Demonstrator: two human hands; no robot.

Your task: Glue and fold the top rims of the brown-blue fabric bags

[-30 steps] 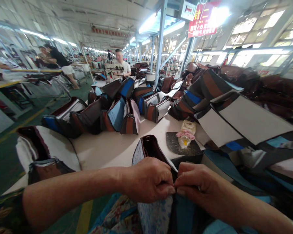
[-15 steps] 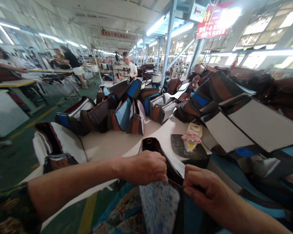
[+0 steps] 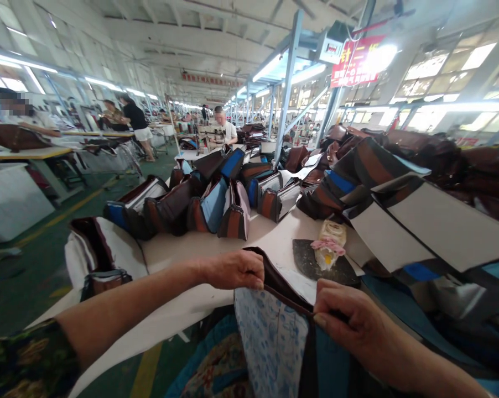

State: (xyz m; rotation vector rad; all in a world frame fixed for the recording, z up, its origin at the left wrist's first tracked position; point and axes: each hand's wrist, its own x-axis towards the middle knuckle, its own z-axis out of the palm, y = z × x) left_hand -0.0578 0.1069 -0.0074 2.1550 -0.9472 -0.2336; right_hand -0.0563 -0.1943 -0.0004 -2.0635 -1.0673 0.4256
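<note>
A partly made bag (image 3: 272,337) is held up near my lap at the table's front edge. Its near side shows a white panel with a blue print, and its mouth has a dark brown edge. My left hand (image 3: 237,269) pinches that edge at the left corner. At the right corner, my right hand (image 3: 344,309) grips the same edge between thumb and curled fingers. Between the hands the edge runs taut, sloping down to the right. The bag's lower part is out of frame.
Several unfinished bags (image 3: 206,204) stand in rows across the white table (image 3: 183,251). A plastic-wrapped bottle with a pink tie (image 3: 329,246) rests on a dark board (image 3: 303,260). More bag pieces (image 3: 436,215) are piled at right. Co-workers (image 3: 224,130) work farther back.
My left hand has shifted left along the bag's edge, away from my right hand, and more of the printed panel shows. The whole view has tilted up slightly.
</note>
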